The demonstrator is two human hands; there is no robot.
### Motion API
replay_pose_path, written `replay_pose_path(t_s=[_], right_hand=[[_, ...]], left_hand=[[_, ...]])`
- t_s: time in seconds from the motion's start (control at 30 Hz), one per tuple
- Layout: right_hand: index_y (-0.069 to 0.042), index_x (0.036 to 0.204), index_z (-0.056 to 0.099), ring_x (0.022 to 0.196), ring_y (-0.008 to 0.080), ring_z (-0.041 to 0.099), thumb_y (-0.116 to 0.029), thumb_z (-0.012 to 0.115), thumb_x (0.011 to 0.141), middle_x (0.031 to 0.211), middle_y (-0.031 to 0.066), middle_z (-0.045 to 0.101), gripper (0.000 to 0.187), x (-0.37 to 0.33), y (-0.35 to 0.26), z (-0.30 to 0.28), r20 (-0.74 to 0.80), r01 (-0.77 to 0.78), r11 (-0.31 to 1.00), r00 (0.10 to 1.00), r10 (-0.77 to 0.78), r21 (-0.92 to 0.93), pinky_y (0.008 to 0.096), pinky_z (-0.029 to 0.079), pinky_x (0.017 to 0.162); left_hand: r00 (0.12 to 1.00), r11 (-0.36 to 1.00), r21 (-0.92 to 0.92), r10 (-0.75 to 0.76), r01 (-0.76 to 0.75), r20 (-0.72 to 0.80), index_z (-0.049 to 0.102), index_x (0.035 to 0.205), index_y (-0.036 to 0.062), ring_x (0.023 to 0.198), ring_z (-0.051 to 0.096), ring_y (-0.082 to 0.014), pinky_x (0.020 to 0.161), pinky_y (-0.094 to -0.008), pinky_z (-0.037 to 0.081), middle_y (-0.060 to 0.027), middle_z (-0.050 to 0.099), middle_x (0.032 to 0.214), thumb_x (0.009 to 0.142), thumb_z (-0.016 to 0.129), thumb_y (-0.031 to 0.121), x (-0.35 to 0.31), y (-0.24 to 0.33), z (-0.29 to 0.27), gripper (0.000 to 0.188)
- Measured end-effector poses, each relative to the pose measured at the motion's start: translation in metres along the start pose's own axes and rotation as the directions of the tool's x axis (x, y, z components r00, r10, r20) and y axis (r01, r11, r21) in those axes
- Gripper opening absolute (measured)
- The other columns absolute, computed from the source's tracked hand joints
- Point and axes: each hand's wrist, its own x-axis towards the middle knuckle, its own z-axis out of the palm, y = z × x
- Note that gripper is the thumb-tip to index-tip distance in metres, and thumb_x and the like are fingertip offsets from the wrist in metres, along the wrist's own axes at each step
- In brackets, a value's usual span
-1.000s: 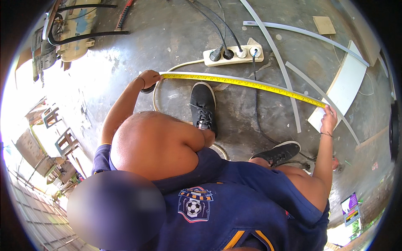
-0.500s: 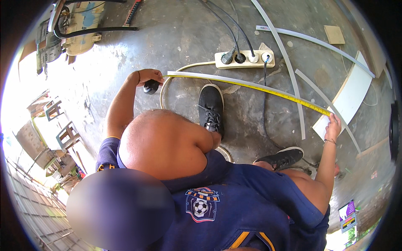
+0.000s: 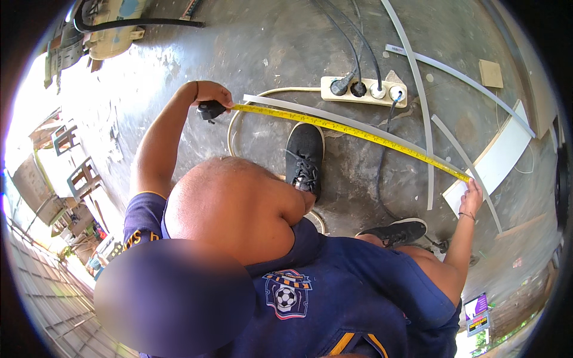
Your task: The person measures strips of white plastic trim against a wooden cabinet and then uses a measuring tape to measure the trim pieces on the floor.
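My left hand (image 3: pixel 215 94) is closed on a black tape measure (image 3: pixel 210 110) at the left, above the floor. Its yellow blade (image 3: pixel 340 126) is drawn out to the right, the marked face showing along its length. My right hand (image 3: pixel 471 196) pinches the far end of the blade; the fingers hide the tip. Just behind the blade runs a narrow white strip (image 3: pixel 286 104), nearly parallel to it. The strip's left end is free, a little right of my left hand. Whether my right fingers also grip its right end, I cannot tell.
Behind the strip, a white power strip (image 3: pixel 364 98) with several plugs lies on the concrete floor, cables trailing. Other pale strips (image 3: pixel 418 77) and a white board (image 3: pixel 495 155) lie at the right. My black shoes (image 3: pixel 304 155) stand nearer me. Tan machinery (image 3: pixel 116 36) stands far left.
My left hand has shifted slightly, and the blade has swung away from the white strip at the left, turning its marked face into view. My right hand still pinches the other end.
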Motion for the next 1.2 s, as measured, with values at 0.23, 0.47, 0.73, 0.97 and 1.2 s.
replay_pose_path(t_s=[0.23, 0.47, 0.73, 0.97, 1.2], right_hand=[[-0.005, 0.106, 0.054, 0.048, 0.0029, 0.034, -0.021, 0.065, 0.081, 0.077, 0.0020, 0.055, 0.032, 0.005, 0.003, -0.004, 0.002, 0.001, 1.000, 1.000, -0.001, 0.004, 0.0169, 0.024, 0.036], [-0.004, 0.105, 0.053, 0.047, 0.0032, 0.035, -0.020, 0.065, 0.081, 0.077, 0.0026, 0.054, 0.031, 0.004, 0.000, -0.001, 0.014, 0.001, 1.000, 1.000, -0.001, 0.007, 0.0172, 0.024, 0.034], [-0.006, 0.105, 0.054, 0.049, 0.0032, 0.036, -0.020, 0.066, 0.080, 0.080, 0.0028, 0.055, 0.031, 0.004, 0.000, -0.001, -0.004, -0.011, 1.000, 1.000, 0.011, -0.020, 0.0168, 0.025, 0.036], [-0.006, 0.104, 0.054, 0.051, 0.0030, 0.035, -0.020, 0.066, 0.080, 0.080, 0.0019, 0.056, 0.030, -0.003, -0.004, 0.001, -0.010, -0.006, 0.999, 1.000, 0.006, -0.032, 0.0162, 0.025, 0.038], [-0.007, 0.102, 0.055, 0.051, 0.0028, 0.035, -0.020, 0.066, 0.080, 0.080, 0.0014, 0.056, 0.028, -0.001, -0.003, 0.002, -0.022, -0.012, 0.999, 1.000, 0.011, -0.038, 0.0163, 0.025, 0.038]], left_hand=[[0.949, 0.815, 0.580, 0.199, -0.022, -0.244, 0.071, 0.084, 0.0101, 0.073, 0.056, -0.0126, 0.069, -0.0270, 0.044, -0.0039, 0.066, 0.077, 0.074, 0.067, 0.033, 0.036, 0.000, -0.001, 0.025], [0.954, 0.798, 0.602, 0.197, -0.022, -0.227, 0.071, 0.088, 0.0126, 0.073, 0.057, -0.0153, 0.071, -0.0282, 0.044, -0.0049, 0.067, 0.081, 0.071, 0.069, 0.034, 0.046, -0.007, -0.003, 0.027], [0.963, 0.883, 0.460, 0.194, -0.089, -0.187, 0.069, 0.074, 0.0094, 0.067, 0.053, -0.0106, 0.064, -0.0270, 0.042, -0.0006, 0.064, 0.071, 0.066, 0.072, 0.022, 0.052, -0.008, -0.010, 0.015], [0.965, 0.863, 0.504, 0.123, 0.011, -0.232, 0.070, 0.075, 0.0097, 0.064, 0.052, -0.0122, 0.062, -0.0289, 0.042, -0.0011, 0.063, 0.069, 0.063, 0.073, 0.023, 0.046, 0.008, -0.006, 0.018], [0.961, 0.845, 0.532, 0.109, 0.044, -0.254, 0.071, 0.079, 0.0107, 0.068, 0.054, -0.0143, 0.066, -0.0299, 0.042, -0.0027, 0.065, 0.073, 0.062, 0.073, 0.024, 0.049, 0.005, -0.011, 0.021]])
